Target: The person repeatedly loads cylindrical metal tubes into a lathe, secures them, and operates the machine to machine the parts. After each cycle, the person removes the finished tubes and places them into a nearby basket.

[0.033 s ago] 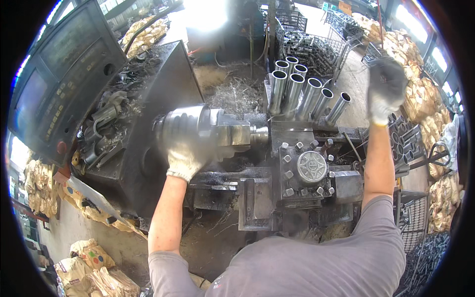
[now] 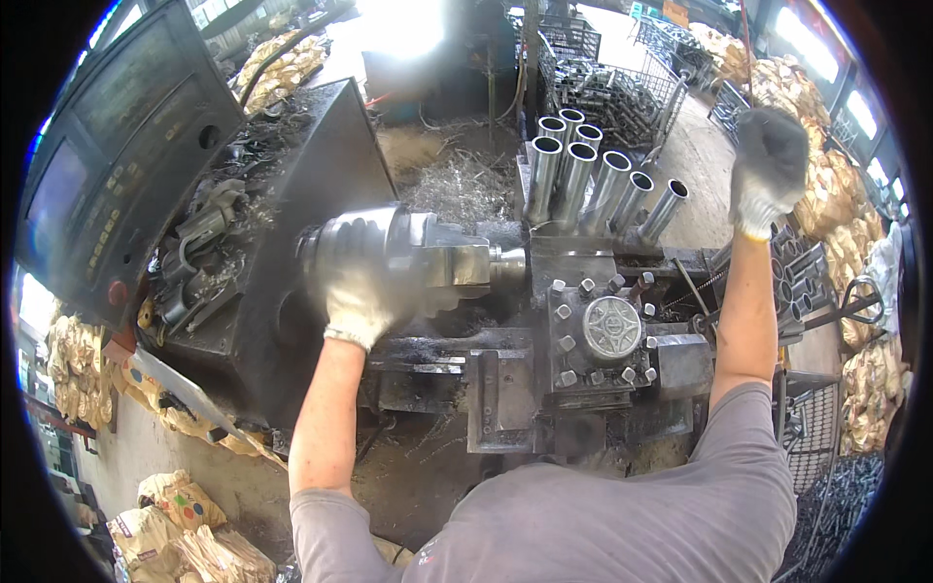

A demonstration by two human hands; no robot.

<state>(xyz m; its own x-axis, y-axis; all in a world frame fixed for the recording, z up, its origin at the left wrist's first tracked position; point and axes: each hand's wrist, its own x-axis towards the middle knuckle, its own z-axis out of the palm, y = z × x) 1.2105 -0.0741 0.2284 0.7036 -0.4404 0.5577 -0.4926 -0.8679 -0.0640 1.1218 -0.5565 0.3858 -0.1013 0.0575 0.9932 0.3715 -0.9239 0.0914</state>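
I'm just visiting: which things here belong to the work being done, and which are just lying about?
Part of the work, it seems:
gloved left hand, at the lathe chuck
gloved right hand, raised; its grip is unclear
bolted tool post
upright steel tubes, probably

Apparently just about:
tan sacks, both sides
metal shavings, behind the chuck

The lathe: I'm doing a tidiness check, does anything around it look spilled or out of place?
Yes: shavings lie strewn beyond the chuck, and jumbled scraps clutter the housing; both look messy compared with the grouped tubes.
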